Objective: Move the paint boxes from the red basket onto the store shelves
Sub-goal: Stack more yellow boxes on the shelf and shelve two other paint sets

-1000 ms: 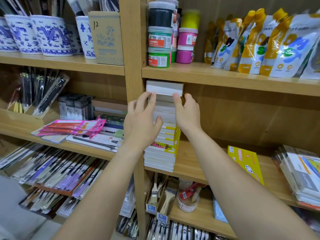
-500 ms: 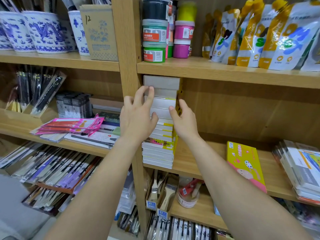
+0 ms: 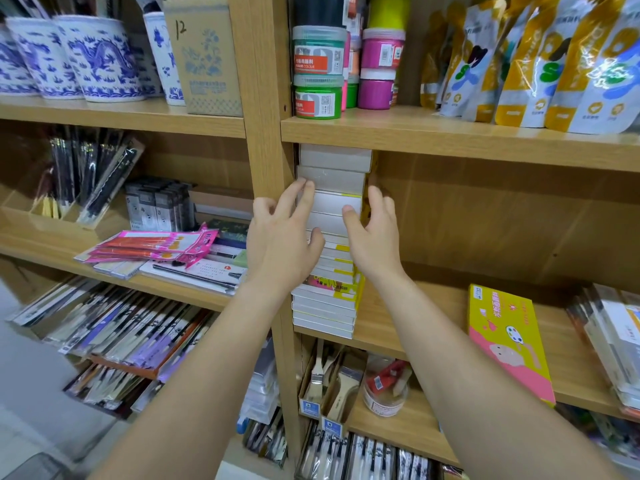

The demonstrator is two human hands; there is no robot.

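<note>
A tall stack of flat white-and-yellow paint boxes (image 3: 330,188) stands at the left end of the middle shelf (image 3: 415,317), against the wooden upright, and reaches almost to the shelf above. My left hand (image 3: 282,237) lies on the stack's front left side, fingers spread and touching the box ends. My right hand (image 3: 372,233) is at the stack's right side, thumb on the front and fingers reaching round the side. Neither hand lifts a box. One more yellow-and-pink paint box (image 3: 507,341) lies flat further right on the same shelf. The red basket is out of view.
Paint jars (image 3: 317,71) and foil pouches (image 3: 540,60) fill the shelf above. Blue-and-white porcelain pots (image 3: 93,57) and a cardboard box stand at upper left. Brush packs (image 3: 152,247) lie on the left shelf. Brushes and a tub (image 3: 384,389) sit below.
The top box went in flush with the stack. Both hands slid down from the top box to the stack's middle, and the view moved closer to the shelf.
</note>
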